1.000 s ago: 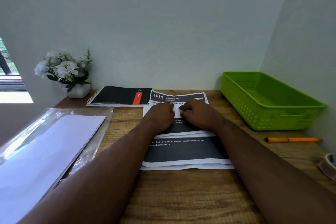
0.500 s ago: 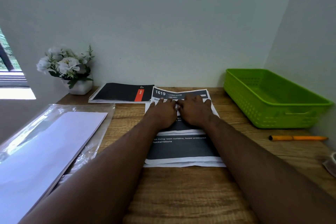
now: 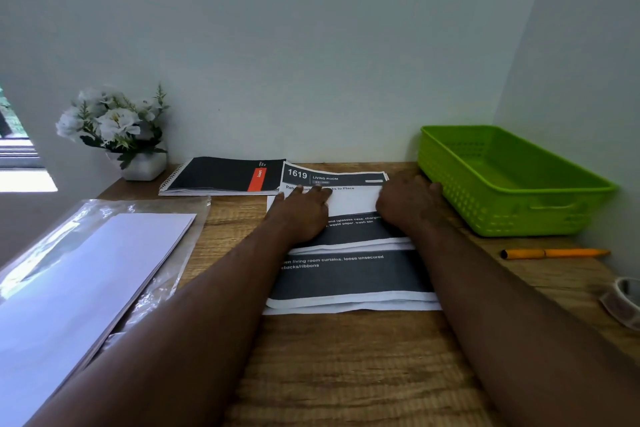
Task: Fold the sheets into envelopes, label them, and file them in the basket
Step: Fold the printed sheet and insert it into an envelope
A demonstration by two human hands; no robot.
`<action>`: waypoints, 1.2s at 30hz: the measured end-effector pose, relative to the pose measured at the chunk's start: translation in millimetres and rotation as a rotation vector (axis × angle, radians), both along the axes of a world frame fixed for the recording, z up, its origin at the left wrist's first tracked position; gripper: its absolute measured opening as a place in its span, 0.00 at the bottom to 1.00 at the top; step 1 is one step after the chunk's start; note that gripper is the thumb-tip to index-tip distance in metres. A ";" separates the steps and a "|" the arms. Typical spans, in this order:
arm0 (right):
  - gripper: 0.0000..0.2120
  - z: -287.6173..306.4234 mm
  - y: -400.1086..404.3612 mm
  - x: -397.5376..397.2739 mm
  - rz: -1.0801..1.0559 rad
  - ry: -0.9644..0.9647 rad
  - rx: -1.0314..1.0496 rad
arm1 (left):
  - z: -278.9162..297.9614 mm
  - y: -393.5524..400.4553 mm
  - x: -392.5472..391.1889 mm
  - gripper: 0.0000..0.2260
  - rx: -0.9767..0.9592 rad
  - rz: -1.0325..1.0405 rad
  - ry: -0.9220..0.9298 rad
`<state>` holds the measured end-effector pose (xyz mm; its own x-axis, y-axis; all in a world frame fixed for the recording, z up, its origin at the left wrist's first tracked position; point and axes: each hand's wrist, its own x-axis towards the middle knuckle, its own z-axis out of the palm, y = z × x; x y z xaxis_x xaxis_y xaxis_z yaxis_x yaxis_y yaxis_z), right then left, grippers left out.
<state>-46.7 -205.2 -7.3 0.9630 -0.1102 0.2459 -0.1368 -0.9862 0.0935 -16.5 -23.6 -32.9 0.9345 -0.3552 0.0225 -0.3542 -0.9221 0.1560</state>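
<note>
A printed sheet (image 3: 349,274) with dark bands and the number 1619 lies on the wooden desk (image 3: 346,374) in front of me, on top of other sheets, with its near part folded over. My left hand (image 3: 304,211) lies flat on the fold at the left. My right hand (image 3: 408,204) lies flat on the sheet's right edge, close to the green basket (image 3: 512,204). White paper shows between the two hands. A clear plastic sleeve with white envelopes (image 3: 79,274) lies at the left.
An orange pen (image 3: 554,253) lies in front of the basket. A tape roll (image 3: 623,298) sits at the right edge. A black spiral notebook (image 3: 221,175) and a white flower pot (image 3: 138,163) stand by the back wall.
My hands were together at the middle of the sheet. They have slid apart along the fold, the right hand to the sheet's right edge, the left hand slightly leftward.
</note>
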 end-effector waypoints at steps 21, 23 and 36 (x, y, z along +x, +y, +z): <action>0.19 -16.4 30.6 18.8 0.406 0.153 0.339 | 7.0 10.8 -8.9 0.24 0.157 0.227 -0.110; 0.19 -16.7 29.3 18.4 0.417 0.146 0.336 | 9.4 24.4 -11.0 0.24 0.182 0.279 -0.113; 0.24 -11.4 26.1 14.2 0.435 0.186 0.385 | 19.3 26.6 -8.2 0.21 0.043 0.140 -0.244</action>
